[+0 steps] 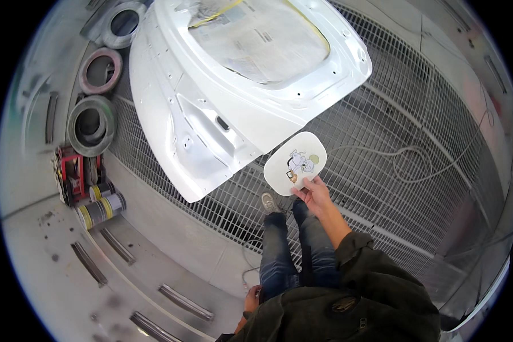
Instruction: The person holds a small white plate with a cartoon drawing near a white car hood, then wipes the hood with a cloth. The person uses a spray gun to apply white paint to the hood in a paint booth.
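My right hand (312, 194) grips a white, rounded-square flat panel (282, 165) by its lower edge, thumb on the face that shows a cartoon figure drawing. The panel is just below the corner of a large white car body panel (251, 125), whose window opening (256, 40) is covered with masking film edged in yellow tape. Low by my left hip, my left hand (253, 300) has curled fingers, partly hidden by my clothing; what they hold, if anything, I cannot make out.
A metal grate floor (393, 148) carries a looped hose (410, 149). Several rings of hose or tape (100, 74), a red rack (68, 176) and rolls with yellow bands (105, 211) line the left side. My feet (269, 202) stand on the grating beneath the panels.
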Action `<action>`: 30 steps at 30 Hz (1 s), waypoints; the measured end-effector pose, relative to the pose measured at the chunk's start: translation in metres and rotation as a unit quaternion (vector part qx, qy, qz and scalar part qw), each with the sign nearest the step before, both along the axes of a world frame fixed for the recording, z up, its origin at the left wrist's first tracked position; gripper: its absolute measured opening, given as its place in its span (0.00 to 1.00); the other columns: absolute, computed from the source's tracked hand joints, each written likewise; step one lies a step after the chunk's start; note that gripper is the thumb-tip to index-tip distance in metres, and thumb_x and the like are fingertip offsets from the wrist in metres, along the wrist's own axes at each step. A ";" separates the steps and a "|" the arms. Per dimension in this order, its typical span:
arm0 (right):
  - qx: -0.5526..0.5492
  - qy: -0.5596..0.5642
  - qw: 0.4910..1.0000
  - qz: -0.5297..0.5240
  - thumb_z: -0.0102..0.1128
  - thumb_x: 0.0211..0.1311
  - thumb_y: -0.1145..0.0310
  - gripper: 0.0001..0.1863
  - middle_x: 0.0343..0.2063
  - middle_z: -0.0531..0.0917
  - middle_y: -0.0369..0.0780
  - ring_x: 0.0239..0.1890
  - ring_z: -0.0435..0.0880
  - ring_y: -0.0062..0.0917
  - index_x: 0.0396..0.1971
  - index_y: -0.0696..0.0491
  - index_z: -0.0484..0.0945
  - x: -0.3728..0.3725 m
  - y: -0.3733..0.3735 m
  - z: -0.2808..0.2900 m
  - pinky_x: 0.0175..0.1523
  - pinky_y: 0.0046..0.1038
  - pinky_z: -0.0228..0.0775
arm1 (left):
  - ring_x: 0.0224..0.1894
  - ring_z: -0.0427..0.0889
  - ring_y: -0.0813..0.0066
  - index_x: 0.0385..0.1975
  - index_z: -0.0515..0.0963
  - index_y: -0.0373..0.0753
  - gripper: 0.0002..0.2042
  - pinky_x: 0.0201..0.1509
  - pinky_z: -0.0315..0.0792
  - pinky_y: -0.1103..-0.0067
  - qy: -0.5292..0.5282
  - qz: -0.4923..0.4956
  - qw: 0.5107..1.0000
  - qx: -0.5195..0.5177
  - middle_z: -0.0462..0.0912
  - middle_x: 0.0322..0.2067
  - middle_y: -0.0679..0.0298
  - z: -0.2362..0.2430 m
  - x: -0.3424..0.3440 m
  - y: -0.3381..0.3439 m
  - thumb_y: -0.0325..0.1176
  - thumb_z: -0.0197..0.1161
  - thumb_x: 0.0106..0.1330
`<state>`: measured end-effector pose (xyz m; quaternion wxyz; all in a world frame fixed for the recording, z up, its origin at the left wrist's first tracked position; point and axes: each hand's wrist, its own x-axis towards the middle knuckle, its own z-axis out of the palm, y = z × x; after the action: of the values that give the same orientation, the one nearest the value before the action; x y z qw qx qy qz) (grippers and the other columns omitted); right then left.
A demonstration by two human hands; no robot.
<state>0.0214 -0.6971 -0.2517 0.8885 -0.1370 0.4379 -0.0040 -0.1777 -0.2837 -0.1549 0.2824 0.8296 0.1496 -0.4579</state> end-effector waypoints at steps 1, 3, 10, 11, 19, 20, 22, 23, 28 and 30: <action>-0.004 0.001 1.000 0.004 0.47 0.67 0.75 0.15 0.49 0.75 0.42 0.46 0.80 0.31 0.53 0.54 0.65 -0.002 -0.002 0.003 0.44 0.34 0.83 | 0.43 0.81 0.62 0.47 0.75 0.39 0.13 0.46 0.74 0.73 -0.003 0.005 1.000 0.003 0.78 0.45 0.54 -0.003 -0.012 -0.006 0.35 0.57 0.65; -0.018 0.005 1.000 0.023 0.47 0.67 0.75 0.15 0.48 0.75 0.41 0.45 0.80 0.31 0.53 0.54 0.65 -0.006 -0.009 0.003 0.43 0.34 0.83 | 0.43 0.82 0.62 0.47 0.75 0.39 0.14 0.46 0.75 0.73 -0.042 0.041 0.998 0.009 0.79 0.44 0.54 -0.019 -0.032 -0.016 0.36 0.58 0.64; -0.200 0.028 0.928 0.314 0.48 0.66 0.75 0.17 0.47 0.75 0.40 0.44 0.79 0.29 0.54 0.53 0.66 -0.025 -0.058 -0.002 0.41 0.31 0.82 | 0.39 0.84 0.62 0.43 0.78 0.38 0.15 0.44 0.75 0.71 -0.166 0.129 0.977 -0.021 0.83 0.38 0.52 -0.037 -0.093 -0.071 0.40 0.62 0.61; -0.242 0.025 0.893 0.379 0.48 0.66 0.75 0.18 0.48 0.75 0.41 0.45 0.79 0.29 0.55 0.54 0.65 -0.028 -0.069 -0.001 0.41 0.30 0.82 | 0.39 0.84 0.63 0.42 0.79 0.38 0.15 0.43 0.75 0.71 -0.218 0.115 0.969 -0.017 0.83 0.38 0.53 -0.039 -0.094 -0.083 0.40 0.62 0.61; -0.363 -0.163 0.610 0.685 0.54 0.61 0.73 0.14 0.39 0.78 0.38 0.39 0.79 0.22 0.48 0.55 0.72 -0.024 -0.116 0.068 0.34 0.26 0.80 | 0.48 0.79 0.70 0.54 0.70 0.34 0.21 0.46 0.73 0.76 -0.206 0.441 0.819 -0.304 0.79 0.49 0.58 -0.039 0.003 -0.255 0.31 0.64 0.61; -0.370 -0.193 0.581 0.699 0.55 0.61 0.73 0.14 0.38 0.78 0.39 0.38 0.79 0.23 0.46 0.56 0.72 -0.022 -0.111 0.080 0.32 0.26 0.80 | 0.48 0.79 0.70 0.55 0.69 0.34 0.22 0.47 0.73 0.76 -0.204 0.467 0.798 -0.323 0.78 0.50 0.58 -0.028 0.012 -0.271 0.29 0.64 0.61; -0.380 -0.234 0.519 0.729 0.56 0.60 0.72 0.12 0.36 0.77 0.39 0.36 0.80 0.25 0.44 0.58 0.72 -0.021 -0.116 0.104 0.29 0.27 0.80 | 0.50 0.78 0.68 0.57 0.65 0.33 0.24 0.48 0.73 0.76 -0.182 0.519 0.750 -0.368 0.76 0.52 0.58 -0.013 0.019 -0.311 0.27 0.63 0.62; -0.367 -0.227 0.517 0.739 0.56 0.60 0.72 0.12 0.36 0.77 0.39 0.36 0.80 0.25 0.44 0.57 0.72 -0.025 -0.122 0.112 0.29 0.26 0.80 | 0.49 0.78 0.69 0.56 0.66 0.33 0.23 0.48 0.73 0.77 -0.160 0.548 0.725 -0.385 0.76 0.51 0.58 -0.012 0.012 -0.329 0.26 0.63 0.62; -0.348 -0.252 0.540 0.724 0.57 0.60 0.71 0.16 0.39 0.78 0.40 0.37 0.79 0.23 0.48 0.58 0.70 -0.016 -0.162 0.124 0.31 0.24 0.79 | 0.44 0.80 0.75 0.50 0.70 0.37 0.16 0.42 0.75 0.80 -0.127 0.627 0.616 -0.459 0.79 0.45 0.63 -0.011 0.026 -0.411 0.24 0.61 0.62; -0.414 -0.313 0.528 0.672 0.57 0.60 0.71 0.19 0.40 0.78 0.40 0.39 0.79 0.23 0.51 0.58 0.69 -0.007 -0.190 0.123 0.35 0.24 0.78 | 0.42 0.81 0.74 0.49 0.71 0.39 0.15 0.43 0.76 0.79 -0.138 0.641 0.606 -0.450 0.80 0.45 0.65 -0.024 0.033 -0.435 0.23 0.60 0.63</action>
<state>0.0144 -0.8876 -0.1283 0.5525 -0.7331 -0.1406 0.3710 -0.1451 -0.7183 -0.1786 0.8586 0.3431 0.3777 -0.0490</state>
